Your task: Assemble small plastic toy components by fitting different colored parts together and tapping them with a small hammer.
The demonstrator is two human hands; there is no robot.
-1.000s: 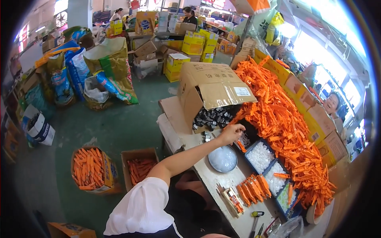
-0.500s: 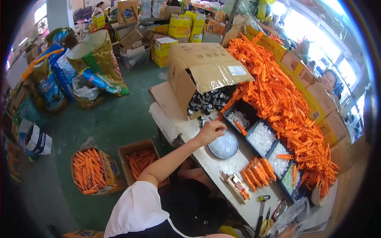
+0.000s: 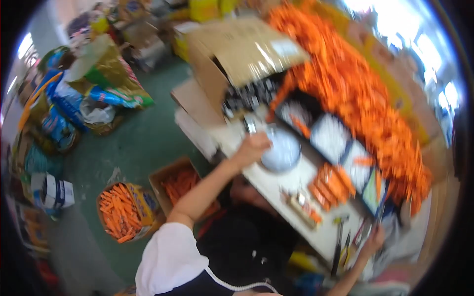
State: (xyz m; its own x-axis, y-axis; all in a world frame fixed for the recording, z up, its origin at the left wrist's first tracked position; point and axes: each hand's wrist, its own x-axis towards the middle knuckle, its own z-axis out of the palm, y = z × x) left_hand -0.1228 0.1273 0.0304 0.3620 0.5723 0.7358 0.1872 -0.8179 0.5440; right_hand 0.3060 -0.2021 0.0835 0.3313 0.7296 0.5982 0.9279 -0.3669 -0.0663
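Fingers curled, the left hand (image 3: 257, 143) slips leftward by the round dish (image 3: 282, 169) on the tabletop (image 3: 291, 181); the right hand (image 3: 375, 239) rises near the blue tray (image 3: 346, 151), so both flank the orange parts (image 3: 330, 186). Too blurred to tell their grip.

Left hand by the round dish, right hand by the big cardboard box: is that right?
Not the right hand: the head view shows it near the clear plastic bag, not the big cardboard box. The left hand is by the round dish.
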